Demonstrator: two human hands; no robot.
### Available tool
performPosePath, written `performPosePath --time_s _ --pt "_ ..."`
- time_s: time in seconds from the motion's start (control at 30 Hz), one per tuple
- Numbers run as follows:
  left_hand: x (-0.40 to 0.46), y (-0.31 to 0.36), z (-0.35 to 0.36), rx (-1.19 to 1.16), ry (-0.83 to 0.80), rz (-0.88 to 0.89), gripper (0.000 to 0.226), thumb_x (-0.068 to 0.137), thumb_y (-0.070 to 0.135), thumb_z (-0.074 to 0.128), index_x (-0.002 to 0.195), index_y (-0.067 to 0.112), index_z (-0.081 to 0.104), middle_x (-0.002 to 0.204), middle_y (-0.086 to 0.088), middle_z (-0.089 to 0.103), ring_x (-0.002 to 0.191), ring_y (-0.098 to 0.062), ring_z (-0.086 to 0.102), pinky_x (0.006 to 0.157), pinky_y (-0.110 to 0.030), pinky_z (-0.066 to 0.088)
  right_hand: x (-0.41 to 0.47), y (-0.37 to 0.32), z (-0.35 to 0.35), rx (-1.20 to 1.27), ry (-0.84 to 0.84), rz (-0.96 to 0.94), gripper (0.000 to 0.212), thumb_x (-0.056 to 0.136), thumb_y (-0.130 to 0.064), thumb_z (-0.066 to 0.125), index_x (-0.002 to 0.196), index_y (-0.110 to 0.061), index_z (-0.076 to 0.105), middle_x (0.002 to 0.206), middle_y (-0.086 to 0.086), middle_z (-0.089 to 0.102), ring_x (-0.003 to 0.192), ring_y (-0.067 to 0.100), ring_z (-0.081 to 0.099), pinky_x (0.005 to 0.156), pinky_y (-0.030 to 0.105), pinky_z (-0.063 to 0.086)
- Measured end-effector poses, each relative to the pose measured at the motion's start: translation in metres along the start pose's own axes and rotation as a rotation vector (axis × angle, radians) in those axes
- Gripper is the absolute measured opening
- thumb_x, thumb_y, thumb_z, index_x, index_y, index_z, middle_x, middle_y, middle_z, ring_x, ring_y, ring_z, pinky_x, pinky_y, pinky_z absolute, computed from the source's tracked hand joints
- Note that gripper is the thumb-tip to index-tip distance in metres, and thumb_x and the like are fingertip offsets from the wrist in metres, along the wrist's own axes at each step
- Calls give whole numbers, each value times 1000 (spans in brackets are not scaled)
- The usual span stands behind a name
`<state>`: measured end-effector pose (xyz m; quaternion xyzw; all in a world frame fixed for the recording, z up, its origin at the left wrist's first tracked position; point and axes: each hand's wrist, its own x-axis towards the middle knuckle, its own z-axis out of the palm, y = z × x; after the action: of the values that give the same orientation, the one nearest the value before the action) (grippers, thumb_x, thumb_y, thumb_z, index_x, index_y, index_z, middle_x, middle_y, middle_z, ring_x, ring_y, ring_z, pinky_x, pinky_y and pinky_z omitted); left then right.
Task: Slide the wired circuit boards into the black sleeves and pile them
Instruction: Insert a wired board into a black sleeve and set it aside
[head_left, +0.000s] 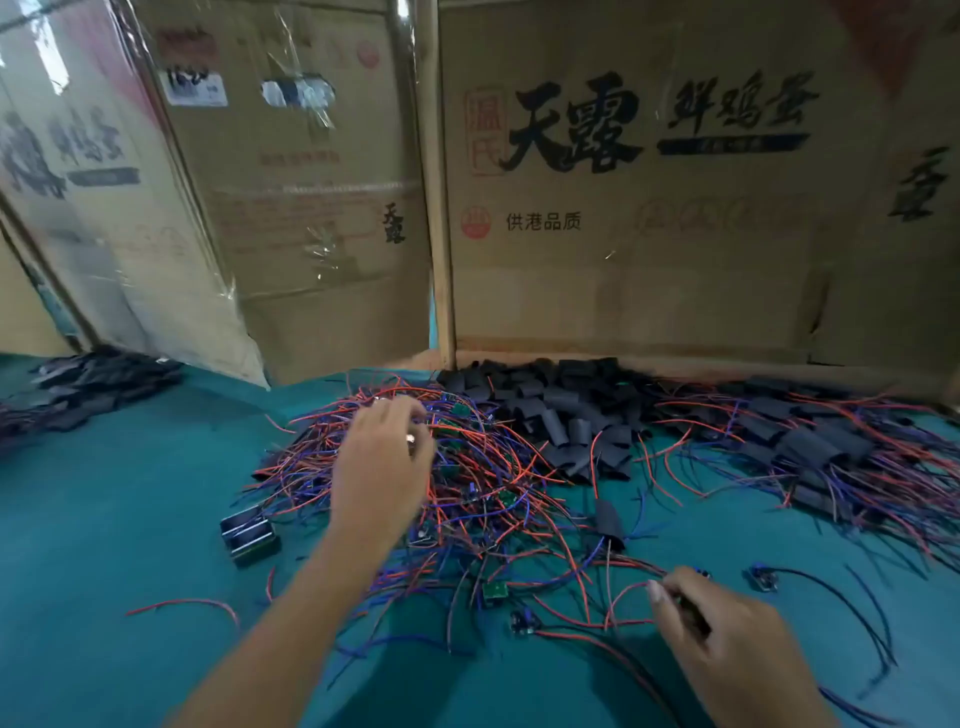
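Reaching into the tangle of wired circuit boards (467, 483) mid-desk (104, 519): left hand (382, 467), fingers curled among wires, grasp unclear. Right hand (727, 639) pinches a wire; black sleeves (561, 410) heaped behind.

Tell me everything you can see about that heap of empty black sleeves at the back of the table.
The heap of black sleeves lies on the green cloth, against the foot of the printed cardboard boxes. The sleeves are short, matte, flattened tubes, dark grey to black, lying loose at all angles. The tangle of red and blue wires meets its left and front edges. Neither hand touches it.
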<state>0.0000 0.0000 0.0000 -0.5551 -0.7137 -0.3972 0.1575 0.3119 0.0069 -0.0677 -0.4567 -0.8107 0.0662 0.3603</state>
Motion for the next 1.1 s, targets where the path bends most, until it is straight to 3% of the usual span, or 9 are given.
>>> performPosePath --time_s 0.1,0.2,0.27,0.37,0.5,0.67,0.8,0.9,1.1 --pt "45 -41 -6 398 -231 -46 23 93 12 52 115 10 59 114 -14 59 108 -33 52 92 -44 44 5 -4 -1 3 -73 60 29 90 -27 65 66 -33 51 42 -7 37 39 4 34 44 24 28" --pt "56 -56 -5 561 -508 -125 23 93 11 51 114 14 57 109 -11 67 101 -34 64 81 -43 53 9 -7 0 -7 -90 50 35 91 -29 64 65 -36 42 42 -6 35 39 5 32 43 24 26" --pt "53 -56 0 667 -460 -21 17 93 15 56 110 18 59 99 -5 69 95 -30 66 73 -38 51 9 -1 -1 -4 -123 71 36 93 -30 62 64 -36 40 43 -5 35 40 8 33 44 26 25" --pt "60 -59 -7 695 -313 138 26 92 42 65 106 22 57 104 1 67 104 -24 62 84 -39 42 9 2 -1 13 -148 67 33 95 -32 58 66 -34 42 45 -4 39 41 11 35 45 26 24" --pt "71 -41 -22 642 -468 213 41 82 63 65 91 26 49 85 11 57 92 -19 56 82 -35 31 10 4 2 17 -168 69 33 96 -36 55 66 -36 40 46 -3 41 43 13 39 46 26 25" --pt "43 -6 -36 -28 -337 79 40 82 49 75 75 26 44 65 5 57 64 -20 53 62 -34 41 10 10 4 37 -150 70 35 95 -33 58 65 -38 40 45 -5 39 42 14 39 45 27 25" --pt "-9 41 -14 -825 -275 -200 11 93 22 69 95 24 58 69 -6 72 64 -20 69 65 -32 53 9 12 7 14 -77 77 26 89 -26 69 67 -26 54 46 -9 38 43 11 37 46 31 36" --pt "-30 60 0 -1313 -300 -418 21 84 24 69 97 10 61 70 -11 68 55 -21 62 52 -26 50 8 13 4 28 -30 134 27 87 -27 69 67 -30 52 48 -12 44 44 8 37 48 34 39" --pt "-40 49 6 -1547 -373 -577 19 87 25 63 93 13 49 74 -9 63 41 -15 48 40 -25 37 84 10 2 16 -328 230 21 93 -42 57 76 -29 56 69 -6 61 65 13 57 60 26 42"
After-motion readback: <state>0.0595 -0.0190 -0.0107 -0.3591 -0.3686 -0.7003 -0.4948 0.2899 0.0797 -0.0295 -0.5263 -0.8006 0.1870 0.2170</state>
